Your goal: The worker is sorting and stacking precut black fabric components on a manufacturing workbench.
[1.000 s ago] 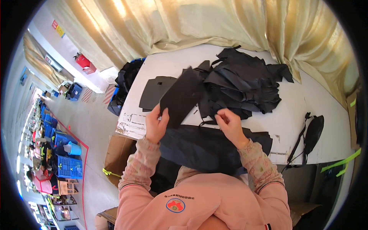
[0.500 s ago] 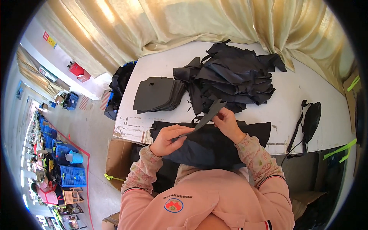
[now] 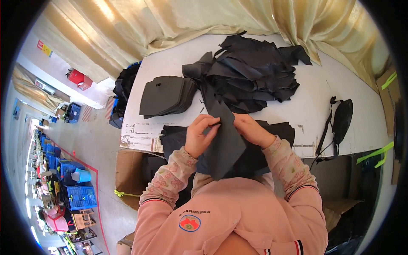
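Observation:
A dark grey flat panel (image 3: 226, 148) hangs tilted between my hands, above the table's near edge. My left hand (image 3: 200, 135) pinches its left edge, thumb against fingertips. Closed on the opposite edge is my right hand (image 3: 253, 130), its fingertips partly hidden. Black fabric (image 3: 173, 137) lies under the panel, over the table edge and toward my lap. Beyond my left hand sits a stack of similar dark panels (image 3: 163, 97), the top one with a small cutout. A heap of loose black fabric pieces (image 3: 255, 70) lies beyond both hands.
The white table (image 3: 312, 91) carries a black strapped pouch (image 3: 342, 123) at the right. Cream curtains (image 3: 238, 17) hang behind it. An open cardboard box (image 3: 129, 174) stands below at left. Blue crates (image 3: 83, 197) and other people (image 3: 57, 219) are farther left.
The panel has turned from nearly edge-on to showing its broad face, and now hangs lower toward me. My left hand has moved right and turned upward; my right hand has shifted slightly.

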